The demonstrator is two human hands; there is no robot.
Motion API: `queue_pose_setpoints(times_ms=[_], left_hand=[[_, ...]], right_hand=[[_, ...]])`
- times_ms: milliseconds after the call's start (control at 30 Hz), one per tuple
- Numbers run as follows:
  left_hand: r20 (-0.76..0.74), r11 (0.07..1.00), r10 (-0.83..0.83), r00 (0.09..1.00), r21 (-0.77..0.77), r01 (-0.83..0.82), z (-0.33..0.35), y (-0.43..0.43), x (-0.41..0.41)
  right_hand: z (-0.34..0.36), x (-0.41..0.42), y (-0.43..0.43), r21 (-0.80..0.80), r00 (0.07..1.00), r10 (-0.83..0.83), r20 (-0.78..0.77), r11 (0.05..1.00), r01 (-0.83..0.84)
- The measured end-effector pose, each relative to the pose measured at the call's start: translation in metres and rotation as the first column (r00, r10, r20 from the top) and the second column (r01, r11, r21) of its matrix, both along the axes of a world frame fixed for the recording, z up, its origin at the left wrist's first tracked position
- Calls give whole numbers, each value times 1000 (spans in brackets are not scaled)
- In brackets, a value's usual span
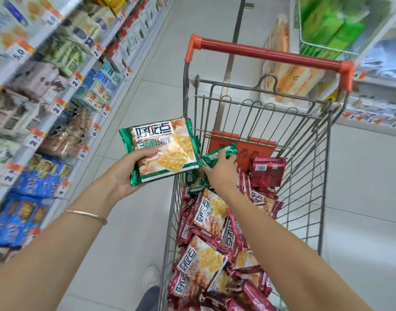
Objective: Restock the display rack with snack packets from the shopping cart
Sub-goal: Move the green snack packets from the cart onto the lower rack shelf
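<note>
A person stands in a shop aisle with a green snack packet [163, 149] in the left hand [127, 173], thumb pressed across its printed front and fingers curled underneath. The packet is held face up over the tiled floor [147, 97], just beside the left rim of the shopping cart [304, 176] and across the aisle from the display rack [57, 104]. A thin bracelet [87, 214] circles the left wrist. The right hand [221, 171] reaches into the cart, its fingers closed over a second green packet [219, 153] at the far end of the basket, near the orange flap [241, 149]. Red packets [206, 216] lie heaped through the rest of the cart, below its red handle [271, 55]. The rack's shelves carry rows of packets behind price tags, blurred in the frame.
</note>
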State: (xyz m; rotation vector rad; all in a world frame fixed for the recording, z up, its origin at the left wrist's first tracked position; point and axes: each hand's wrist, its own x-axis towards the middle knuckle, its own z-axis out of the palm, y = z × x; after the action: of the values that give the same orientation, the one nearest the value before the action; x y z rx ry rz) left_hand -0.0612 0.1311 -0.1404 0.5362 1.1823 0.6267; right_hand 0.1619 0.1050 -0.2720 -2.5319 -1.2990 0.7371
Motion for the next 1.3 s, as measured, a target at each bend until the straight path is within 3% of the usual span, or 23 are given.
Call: queue_pose_setpoints(times_ms=[100, 167, 233, 400, 533, 667, 833, 900, 1067, 1200, 1300], left_hand=[[-7, 1000, -2, 1000, 5, 2, 0, -3, 1], [-19, 1000, -4, 1000, 14, 4, 0, -4, 1], [-30, 1000, -18, 999, 24, 19, 1, -5, 0], [-81, 997, -68, 994, 29, 70, 6, -2, 4], [-92, 988, -141, 986, 58, 146, 17, -2, 17], [-119, 968, -217, 969, 98, 229, 32, -4, 36], [-141, 872, -466, 873, 95, 481, 59, -23, 73], [-132, 818, -558, 819, 79, 570, 70, -33, 84], [-148, 735, -662, 734, 60, 675, 87, -48, 78], [-61, 601, -796, 602, 34, 799, 116, -80, 74], [-4, 424, -905, 425, 65, 903, 132, -112, 83]], right_hand=[[3, 3, -8, 169, 937, -222, -269, 947, 272], [7, 11, -16, 214, 786, -368, -496, 826, 522], [10, 26, -33, 204, 661, -451, -601, 712, 671], [22, 70, -78, 231, 557, -528, -641, 558, 797], [60, 101, -93, 193, 497, -489, -717, 546, 815], [129, 118, -97, 79, 286, -335, -898, 517, 852], [187, 103, -106, 135, 352, -201, -914, 667, 732], [196, 89, -114, 139, 372, -207, -905, 681, 719], [218, 56, -146, 4, 227, -243, -943, 674, 739], [238, 20, -201, 35, 269, -206, -941, 732, 681], [249, -5, -256, 42, 294, -269, -917, 669, 742]])
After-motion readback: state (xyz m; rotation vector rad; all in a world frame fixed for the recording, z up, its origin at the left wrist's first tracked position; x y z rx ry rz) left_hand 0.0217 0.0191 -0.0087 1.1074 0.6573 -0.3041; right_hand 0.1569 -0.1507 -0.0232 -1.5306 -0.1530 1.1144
